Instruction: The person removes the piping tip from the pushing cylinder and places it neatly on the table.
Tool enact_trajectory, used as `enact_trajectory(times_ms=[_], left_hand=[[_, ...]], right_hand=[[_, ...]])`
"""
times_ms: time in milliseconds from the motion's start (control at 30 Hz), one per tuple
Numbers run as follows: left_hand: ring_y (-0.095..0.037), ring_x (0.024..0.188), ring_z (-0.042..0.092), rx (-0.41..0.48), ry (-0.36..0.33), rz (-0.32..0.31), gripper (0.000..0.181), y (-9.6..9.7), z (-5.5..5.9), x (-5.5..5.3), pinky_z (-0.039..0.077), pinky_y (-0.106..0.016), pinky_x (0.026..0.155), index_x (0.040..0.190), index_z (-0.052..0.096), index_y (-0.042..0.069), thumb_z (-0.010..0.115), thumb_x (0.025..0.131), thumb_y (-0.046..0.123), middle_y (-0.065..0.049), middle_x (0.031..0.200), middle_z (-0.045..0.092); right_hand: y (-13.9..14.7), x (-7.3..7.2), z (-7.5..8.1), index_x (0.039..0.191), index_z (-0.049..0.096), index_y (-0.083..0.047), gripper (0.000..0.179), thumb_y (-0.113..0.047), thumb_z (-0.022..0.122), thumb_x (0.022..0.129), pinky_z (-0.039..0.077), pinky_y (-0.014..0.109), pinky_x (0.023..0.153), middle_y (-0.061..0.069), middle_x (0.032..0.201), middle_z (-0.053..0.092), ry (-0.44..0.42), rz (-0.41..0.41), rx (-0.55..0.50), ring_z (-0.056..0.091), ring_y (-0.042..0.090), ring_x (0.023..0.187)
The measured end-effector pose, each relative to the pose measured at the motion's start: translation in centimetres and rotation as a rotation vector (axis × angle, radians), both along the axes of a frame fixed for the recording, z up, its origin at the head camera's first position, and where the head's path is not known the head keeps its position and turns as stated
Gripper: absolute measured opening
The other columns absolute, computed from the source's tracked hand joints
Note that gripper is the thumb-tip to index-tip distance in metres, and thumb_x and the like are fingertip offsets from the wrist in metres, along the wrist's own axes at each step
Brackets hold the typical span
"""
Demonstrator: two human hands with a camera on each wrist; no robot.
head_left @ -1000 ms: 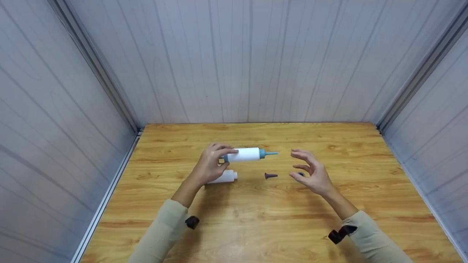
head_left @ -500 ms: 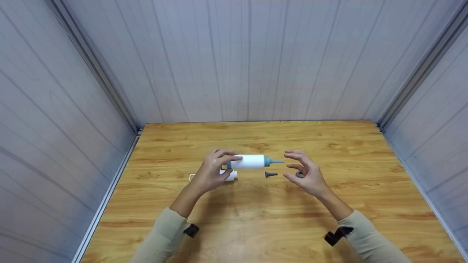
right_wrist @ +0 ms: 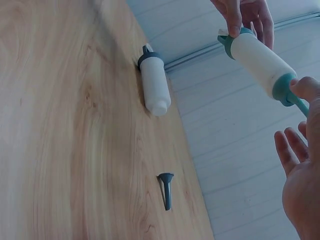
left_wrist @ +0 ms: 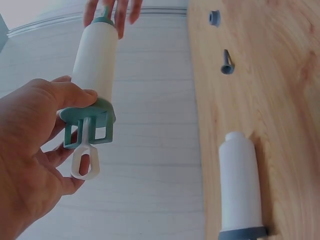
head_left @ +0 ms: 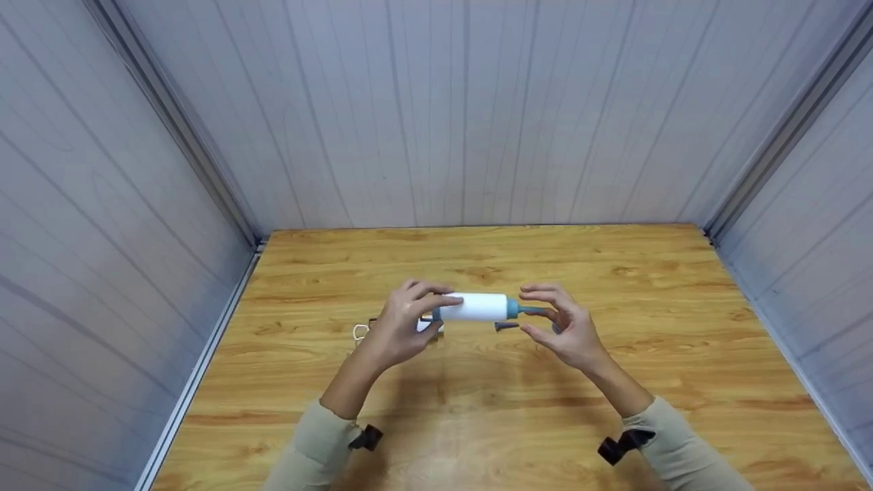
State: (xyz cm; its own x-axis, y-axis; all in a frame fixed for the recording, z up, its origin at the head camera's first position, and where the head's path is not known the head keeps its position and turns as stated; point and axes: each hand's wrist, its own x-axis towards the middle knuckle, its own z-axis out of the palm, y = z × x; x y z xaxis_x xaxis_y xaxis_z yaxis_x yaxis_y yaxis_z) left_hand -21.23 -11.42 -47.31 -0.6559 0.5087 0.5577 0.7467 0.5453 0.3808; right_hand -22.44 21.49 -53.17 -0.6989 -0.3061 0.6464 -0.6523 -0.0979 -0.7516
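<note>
My left hand [head_left: 399,324] grips a piping syringe [head_left: 481,307] by its rear end, holding it level above the table. It has a white barrel with teal end caps; a teal nozzle [head_left: 528,309] points right. In the left wrist view its teal finger frame [left_wrist: 108,125] and white pull loop [left_wrist: 86,165] show at the rear. My right hand [head_left: 573,334] has its fingers spread loosely around the nozzle, and the thumb [right_wrist: 305,89] is right at the front cap. Below lies a second syringe barrel [left_wrist: 240,182] with a dark grey cap, mostly hidden by my left hand in the head view.
A small grey cone-shaped nozzle [head_left: 506,326] lies on the wooden table [head_left: 477,409] beneath the held syringe. A grey ring-like cap [left_wrist: 214,18] lies farther right, mostly behind my right hand in the head view. Pale panel walls [head_left: 436,116] enclose the back and sides.
My left hand has brought the syringe right and slightly nearer. My right hand has moved left, so its fingers now surround the nozzle. The loose parts stay put.
</note>
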Motion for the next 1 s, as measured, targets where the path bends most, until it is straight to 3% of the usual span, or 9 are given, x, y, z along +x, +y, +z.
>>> enact_trajectory(times_ms=[233, 533, 800, 1000], left_hand=[[-0.037, 0.124, 0.071, 0.027, 0.004, 0.021, 0.048, 0.1, 0.2, 0.7, 0.064, -0.057, 0.102, 0.131, 0.083, 0.017, 0.090, 0.089, -0.004, -0.011, 0.138, 0.080], [-0.036, 0.126, 0.071, 0.034, 0.031, 0.002, 0.045, 0.8, 0.3, 1.2, 0.066, -0.055, 0.101, 0.131, 0.084, 0.018, 0.087, 0.092, -0.005, -0.010, 0.138, 0.079], [-0.035, 0.127, 0.071, 0.028, 0.016, -0.001, 0.047, 0.8, 0.1, 1.5, 0.066, -0.054, 0.101, 0.133, 0.083, 0.019, 0.087, 0.092, -0.004, -0.009, 0.140, 0.078], [-0.035, 0.127, 0.071, 0.027, 0.039, -0.019, 0.048, 0.7, -0.2, 1.2, 0.066, -0.054, 0.101, 0.133, 0.083, 0.021, 0.089, 0.092, -0.002, -0.009, 0.141, 0.078]], right_hand=[[-1.1, 0.4, 0.7, 0.128, 0.065, 0.022, 0.044, 0.035, 0.069, 0.086, 0.066, 0.026, 0.103, 0.004, 0.143, 0.071, 0.024, 0.040, -0.062, 0.072, 0.011, 0.131], [-1.6, 0.8, 0.6, 0.121, 0.070, 0.020, 0.037, 0.033, 0.070, 0.086, 0.067, 0.024, 0.100, -0.001, 0.131, 0.075, 0.013, -0.024, -0.104, 0.076, 0.011, 0.122], [-1.6, 1.0, 0.5, 0.119, 0.072, 0.017, 0.038, 0.033, 0.071, 0.085, 0.067, 0.025, 0.100, 0.006, 0.125, 0.076, 0.005, -0.049, -0.103, 0.077, 0.011, 0.119], [-1.5, 0.9, 0.5, 0.117, 0.071, 0.019, 0.036, 0.033, 0.071, 0.084, 0.068, 0.025, 0.098, -0.001, 0.125, 0.076, 0.016, -0.051, -0.092, 0.078, 0.010, 0.117]])
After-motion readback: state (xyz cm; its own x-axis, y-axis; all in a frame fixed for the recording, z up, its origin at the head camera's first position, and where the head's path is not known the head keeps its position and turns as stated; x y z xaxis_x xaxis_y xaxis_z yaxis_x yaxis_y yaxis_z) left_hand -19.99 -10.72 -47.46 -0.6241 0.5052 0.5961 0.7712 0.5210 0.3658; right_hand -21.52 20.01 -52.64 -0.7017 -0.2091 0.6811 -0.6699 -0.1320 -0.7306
